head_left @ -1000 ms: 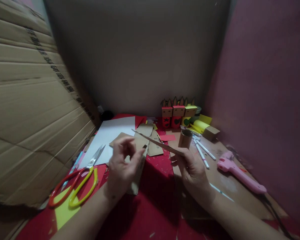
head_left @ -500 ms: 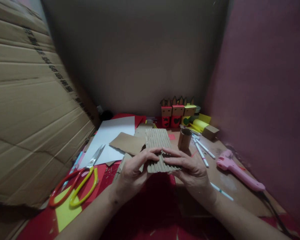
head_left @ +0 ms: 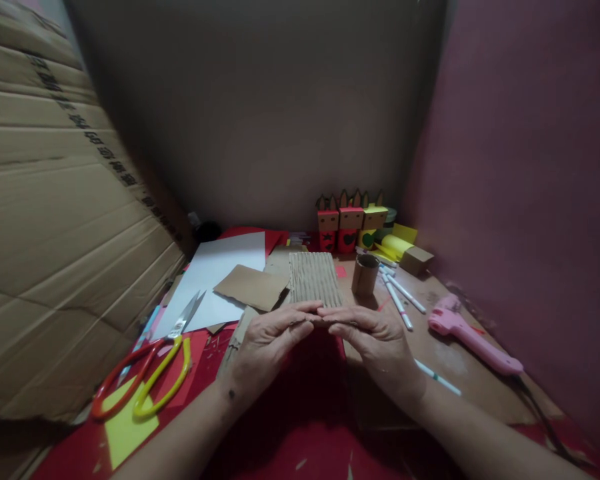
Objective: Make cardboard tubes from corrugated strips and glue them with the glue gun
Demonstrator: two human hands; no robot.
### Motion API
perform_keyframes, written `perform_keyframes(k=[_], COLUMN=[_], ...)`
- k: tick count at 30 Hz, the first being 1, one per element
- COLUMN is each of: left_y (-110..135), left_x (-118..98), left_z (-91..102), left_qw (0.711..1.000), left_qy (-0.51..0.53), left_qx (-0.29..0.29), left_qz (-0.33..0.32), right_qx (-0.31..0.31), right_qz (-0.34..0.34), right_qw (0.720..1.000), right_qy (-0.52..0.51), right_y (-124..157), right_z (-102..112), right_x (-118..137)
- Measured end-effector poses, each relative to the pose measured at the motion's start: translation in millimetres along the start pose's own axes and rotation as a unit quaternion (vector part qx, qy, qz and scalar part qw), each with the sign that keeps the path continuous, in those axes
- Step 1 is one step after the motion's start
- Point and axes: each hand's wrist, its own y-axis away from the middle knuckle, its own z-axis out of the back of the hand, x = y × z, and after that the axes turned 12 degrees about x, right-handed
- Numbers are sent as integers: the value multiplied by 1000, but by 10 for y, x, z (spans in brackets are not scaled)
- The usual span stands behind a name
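A piece of corrugated cardboard (head_left: pixel 314 275), ribbed side showing, is in front of me at the middle of the table. Its near end is between the fingers and thumbs of both hands, where only a thin edge shows. My left hand (head_left: pixel 273 340) grips it from the left, fingers on top and thumb on the near side. From the right, my right hand (head_left: pixel 380 343) grips it the same way, its fingertips almost meeting the left ones. The fingers hide how the cardboard bends there. Beyond the right hand stands a brown cardboard tube (head_left: pixel 365 275).
Scissors (head_left: pixel 163 357) with red and yellow handles lie at left, near white paper (head_left: pixel 220 273) and a flat cardboard piece (head_left: pixel 250 287). A pink glue gun (head_left: pixel 473 337) and several markers (head_left: pixel 397 303) lie at right. Decorated tubes (head_left: pixel 350 230) stand behind. A large cardboard panel (head_left: pixel 55 220) rises at left.
Both hands have tipped the near part of the cardboard, so its ribbed face between the fingers now shows as a thin edge. The whole view has shifted slightly.
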Motion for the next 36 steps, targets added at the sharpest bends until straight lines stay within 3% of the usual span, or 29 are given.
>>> perform_keyframes(k=[3, 9, 14, 17, 22, 26, 30, 36], left_y=[-2, -10, -24, -23, -12, -22, -13, -26], left_x=[-33, -8, 37, 15, 11, 70, 80, 67], left_z=[-12, 8, -51, -71, -68, -86, -87, -59], left_qw=[1000, 996, 997, 995, 996, 997, 992, 996], left_qy=[-3, 54, 78, 86, 62, 32, -15, -31], left_qx=[-12, -39, -20, -41, -65, -43, -66, -47], left_qz=[29, 55, 1, 4, -9, -56, -103, -69], right_qx=[-5, 3, -4, 13, 25, 14, 25, 10], right_qz=[-28, -1, -27, -41, -23, 4, 48, 38], right_qw=[1000, 1000, 1000, 999, 999, 1000, 998, 999], right_qy=[-4, -31, 15, 13, -34, 9, 37, 32], right_y=[-6, -20, -19, -22, -27, -28, -26, -27], right_z=[-6, -5, 15, 8, -24, -8, -3, -13], right_x=[-23, -45, -29, -35, -48, -56, -84, -77])
